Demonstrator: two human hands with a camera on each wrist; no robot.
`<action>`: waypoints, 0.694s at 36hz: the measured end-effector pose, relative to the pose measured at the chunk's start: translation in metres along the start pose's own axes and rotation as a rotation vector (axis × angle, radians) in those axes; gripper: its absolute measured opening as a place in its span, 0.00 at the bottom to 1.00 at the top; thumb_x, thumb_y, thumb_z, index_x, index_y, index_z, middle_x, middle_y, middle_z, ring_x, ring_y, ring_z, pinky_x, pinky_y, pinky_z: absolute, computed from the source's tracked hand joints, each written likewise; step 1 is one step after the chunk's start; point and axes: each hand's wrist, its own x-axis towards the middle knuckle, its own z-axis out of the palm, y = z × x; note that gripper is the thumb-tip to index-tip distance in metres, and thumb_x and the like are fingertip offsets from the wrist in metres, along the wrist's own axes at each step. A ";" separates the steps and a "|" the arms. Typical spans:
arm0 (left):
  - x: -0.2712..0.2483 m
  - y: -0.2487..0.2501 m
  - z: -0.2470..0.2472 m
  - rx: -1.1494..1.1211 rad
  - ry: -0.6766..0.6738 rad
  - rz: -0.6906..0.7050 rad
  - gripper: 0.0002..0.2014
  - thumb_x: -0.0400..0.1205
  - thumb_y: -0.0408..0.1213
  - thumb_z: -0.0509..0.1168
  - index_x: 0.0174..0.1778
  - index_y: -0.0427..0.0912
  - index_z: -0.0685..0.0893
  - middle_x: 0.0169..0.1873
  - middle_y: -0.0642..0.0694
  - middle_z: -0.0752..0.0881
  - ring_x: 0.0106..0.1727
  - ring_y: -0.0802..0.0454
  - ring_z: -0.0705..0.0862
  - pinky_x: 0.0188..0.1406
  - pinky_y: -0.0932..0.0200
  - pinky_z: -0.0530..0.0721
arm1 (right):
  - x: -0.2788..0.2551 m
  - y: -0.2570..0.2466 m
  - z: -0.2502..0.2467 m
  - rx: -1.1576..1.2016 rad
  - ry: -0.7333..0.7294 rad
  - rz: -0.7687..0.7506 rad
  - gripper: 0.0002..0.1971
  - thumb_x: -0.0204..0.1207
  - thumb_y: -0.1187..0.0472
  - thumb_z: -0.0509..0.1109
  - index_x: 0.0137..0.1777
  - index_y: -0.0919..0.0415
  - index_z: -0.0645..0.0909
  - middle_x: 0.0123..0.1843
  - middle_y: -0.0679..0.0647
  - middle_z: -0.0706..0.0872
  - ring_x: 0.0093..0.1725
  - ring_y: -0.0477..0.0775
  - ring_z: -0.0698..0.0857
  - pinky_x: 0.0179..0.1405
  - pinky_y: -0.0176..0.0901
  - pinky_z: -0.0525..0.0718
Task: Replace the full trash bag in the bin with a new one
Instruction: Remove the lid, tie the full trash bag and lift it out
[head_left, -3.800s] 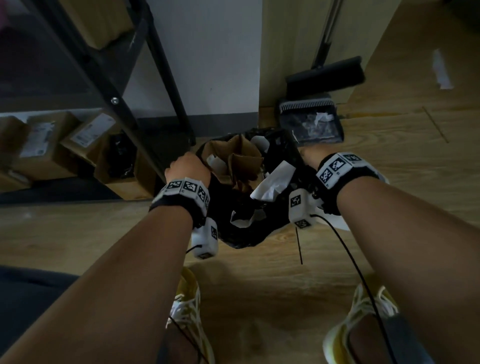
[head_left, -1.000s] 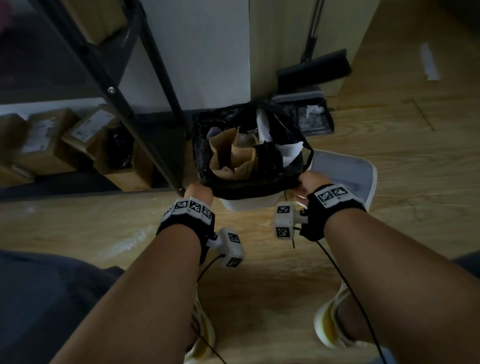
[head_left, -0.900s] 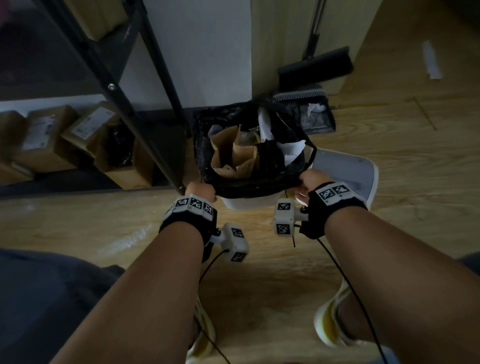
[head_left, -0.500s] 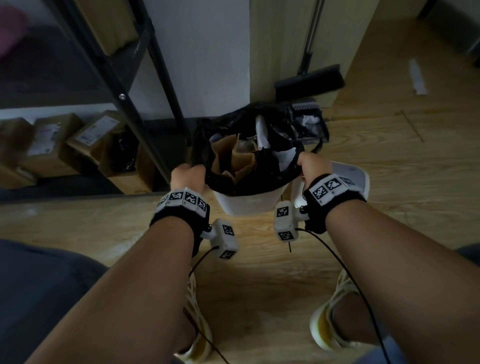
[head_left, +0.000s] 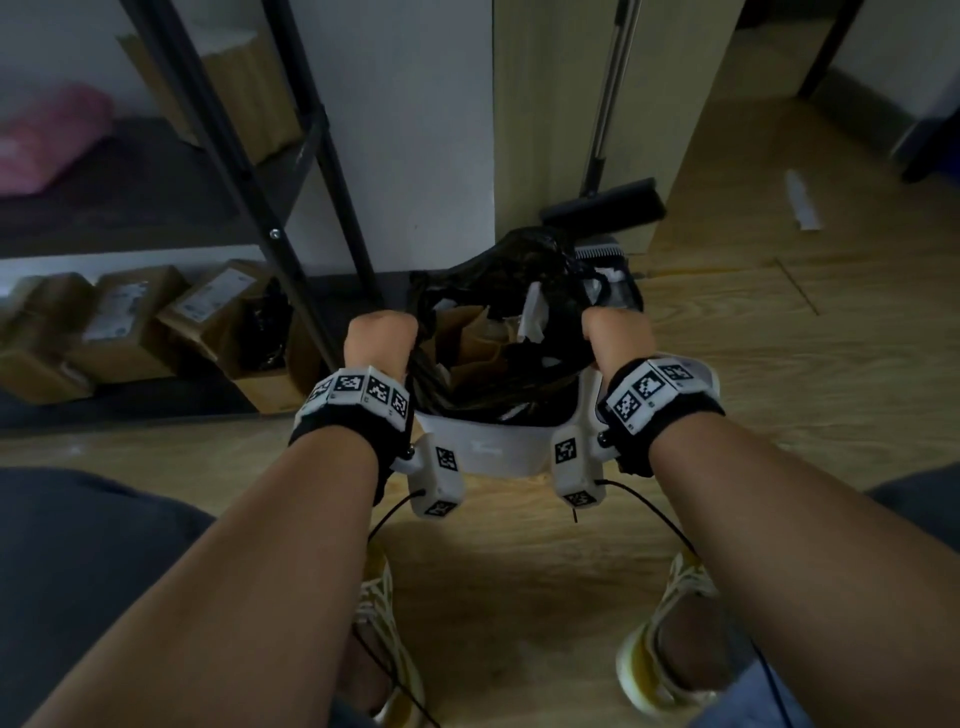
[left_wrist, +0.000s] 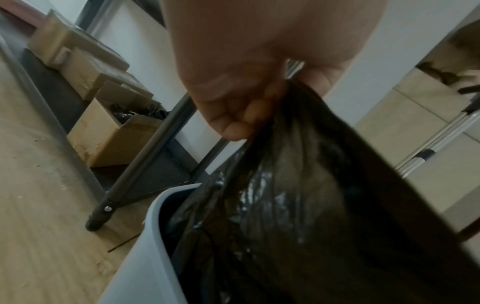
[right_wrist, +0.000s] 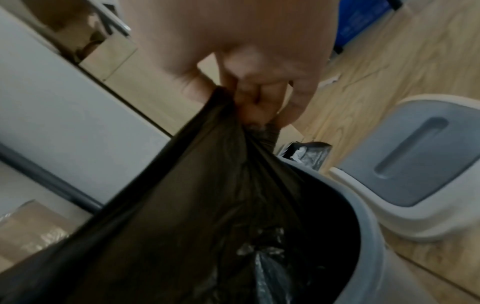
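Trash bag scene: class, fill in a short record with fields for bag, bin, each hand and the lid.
bag: black trash bag, full, partly raised, bottom in bin
bin: white bin, on wooden floor
left hand: left hand grips bag's left edge
right hand: right hand grips bag's right edge
lid: bin lid off, on floor beside bin

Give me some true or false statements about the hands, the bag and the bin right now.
1. Both hands grip the bag's top edge. True.
2. The bag is fully out of the bin. False: its lower part sits inside the rim.
3. The lid is on the bin. False: it lies on the floor beside it.
4. Brown paper shows inside the bag. True.
5. The left hand is empty. False: its fingers pinch bunched plastic, as does the right hand.
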 end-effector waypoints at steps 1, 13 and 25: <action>-0.003 -0.001 -0.001 0.007 -0.014 0.047 0.14 0.83 0.25 0.55 0.60 0.29 0.83 0.59 0.34 0.85 0.61 0.37 0.83 0.62 0.53 0.79 | -0.002 -0.002 -0.001 0.017 0.032 0.013 0.15 0.77 0.60 0.61 0.30 0.56 0.62 0.27 0.52 0.65 0.24 0.50 0.64 0.27 0.36 0.74; 0.027 -0.016 0.020 -0.071 0.088 -0.117 0.40 0.66 0.61 0.70 0.69 0.38 0.75 0.67 0.38 0.76 0.67 0.37 0.77 0.67 0.45 0.77 | 0.027 -0.007 -0.004 -0.275 0.274 -0.030 0.39 0.72 0.51 0.73 0.79 0.60 0.60 0.76 0.64 0.70 0.74 0.65 0.71 0.71 0.57 0.73; 0.056 -0.016 0.025 -0.030 -0.009 -0.033 0.12 0.75 0.38 0.71 0.51 0.35 0.87 0.51 0.36 0.89 0.51 0.40 0.86 0.42 0.56 0.81 | 0.051 -0.006 0.016 -0.385 0.060 -0.027 0.10 0.84 0.67 0.58 0.42 0.62 0.78 0.48 0.66 0.80 0.48 0.64 0.80 0.59 0.48 0.76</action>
